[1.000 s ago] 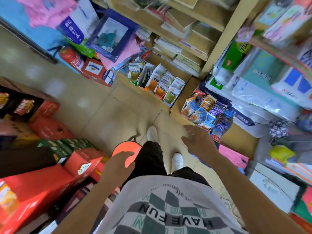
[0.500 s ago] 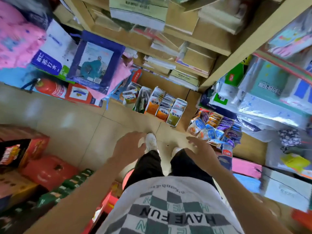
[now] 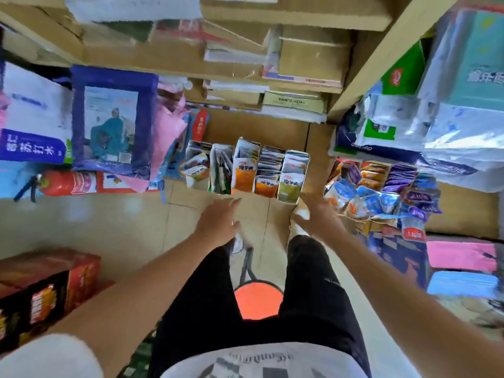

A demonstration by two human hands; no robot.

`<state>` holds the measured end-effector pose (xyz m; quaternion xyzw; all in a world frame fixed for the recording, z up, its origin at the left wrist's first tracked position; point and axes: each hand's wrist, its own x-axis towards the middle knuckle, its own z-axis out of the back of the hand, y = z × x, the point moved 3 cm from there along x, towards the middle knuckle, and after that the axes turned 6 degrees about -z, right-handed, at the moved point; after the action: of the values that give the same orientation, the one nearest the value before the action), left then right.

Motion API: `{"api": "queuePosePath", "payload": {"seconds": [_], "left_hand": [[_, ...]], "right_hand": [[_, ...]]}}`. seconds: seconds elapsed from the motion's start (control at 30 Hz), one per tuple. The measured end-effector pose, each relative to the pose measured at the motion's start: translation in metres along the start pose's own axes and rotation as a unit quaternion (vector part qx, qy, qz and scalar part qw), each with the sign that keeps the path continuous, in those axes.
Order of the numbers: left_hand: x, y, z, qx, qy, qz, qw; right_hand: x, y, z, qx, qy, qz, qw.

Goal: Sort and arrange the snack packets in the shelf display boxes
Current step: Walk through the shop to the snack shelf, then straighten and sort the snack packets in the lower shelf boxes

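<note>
Several narrow display boxes [image 3: 246,167] with orange, green and white snack packets stand in a row on the low bottom shelf, straight ahead. To their right lies a jumbled group of blue, purple and orange snack packets [image 3: 381,192]. My left hand [image 3: 219,219] is stretched forward with fingers spread, just short of the boxes and holding nothing. My right hand [image 3: 317,214] reaches out beside the rightmost box, fingers spread, also holding nothing. The picture is motion-blurred.
A round orange stool [image 3: 256,300] stands between my legs. A red fire extinguisher [image 3: 65,182] lies at the left by hanging packaged goods [image 3: 111,124]. Red cartons [image 3: 46,290] sit at lower left. Wrapped tissue packs [image 3: 447,132] fill the right shelf; pink and blue packs [image 3: 461,257] lie below.
I have stepped closer to the shelf. Both hands rose from beside my hips and stretched forward towards the display boxes; the stool now sits between my legs.
</note>
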<state>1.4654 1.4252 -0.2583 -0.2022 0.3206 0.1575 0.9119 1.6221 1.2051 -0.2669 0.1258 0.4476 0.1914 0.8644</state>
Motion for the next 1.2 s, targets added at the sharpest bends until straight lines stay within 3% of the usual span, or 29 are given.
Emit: {"api": "queuePosePath", "payload": {"seconds": [0.07,0.2,0.3,0.4,0.47,0.57,0.7,0.77,0.87,0.93,1.0,1.07,1.2], "left_hand": [[0.038,0.012,-0.033,0.06,0.002,-0.049,0.997],[0.106,0.031,-0.095,0.145,-0.067,-0.126,0.979],[0.126,0.049,-0.131,0.123,-0.162,-0.183,0.962],[0.134,0.063,-0.149,0.086,-0.279,-0.227,0.929],[0.14,0.065,-0.15,0.068,-0.352,-0.246,0.9],[0.15,0.068,-0.149,0.06,-0.425,-0.259,0.865],[0.149,0.07,-0.154,0.042,-0.499,-0.275,0.821],[0.15,0.067,-0.15,0.019,-0.486,-0.267,0.832],[0.144,0.061,-0.147,0.019,-0.443,-0.261,0.857],[0.144,0.061,-0.146,0.01,-0.409,-0.248,0.878],[0.126,0.058,-0.147,0.007,-0.421,-0.232,0.877],[0.11,0.055,-0.135,0.012,-0.464,-0.221,0.858],[0.105,0.049,-0.089,0.058,-0.496,-0.179,0.848]], "right_hand": [[0.031,0.009,-0.027,-0.064,0.0,0.032,0.997],[0.087,0.012,-0.101,-0.127,-0.125,0.092,0.98],[0.116,0.012,-0.132,-0.044,-0.276,0.124,0.952],[0.13,0.011,-0.139,0.06,-0.438,0.184,0.878],[0.136,0.009,-0.142,0.125,-0.484,0.204,0.842],[0.139,0.005,-0.14,0.263,-0.416,0.227,0.84],[0.138,-0.009,-0.13,0.296,-0.377,0.28,0.832],[0.132,-0.016,-0.125,0.363,-0.381,0.295,0.798],[0.115,-0.026,-0.123,0.502,-0.4,0.304,0.704],[0.111,-0.034,-0.12,0.585,-0.376,0.296,0.655],[0.1,-0.051,-0.129,0.645,-0.347,0.268,0.626],[0.094,-0.069,-0.139,0.684,-0.31,0.232,0.618],[0.079,-0.088,-0.162,0.686,-0.267,0.197,0.648]]}}
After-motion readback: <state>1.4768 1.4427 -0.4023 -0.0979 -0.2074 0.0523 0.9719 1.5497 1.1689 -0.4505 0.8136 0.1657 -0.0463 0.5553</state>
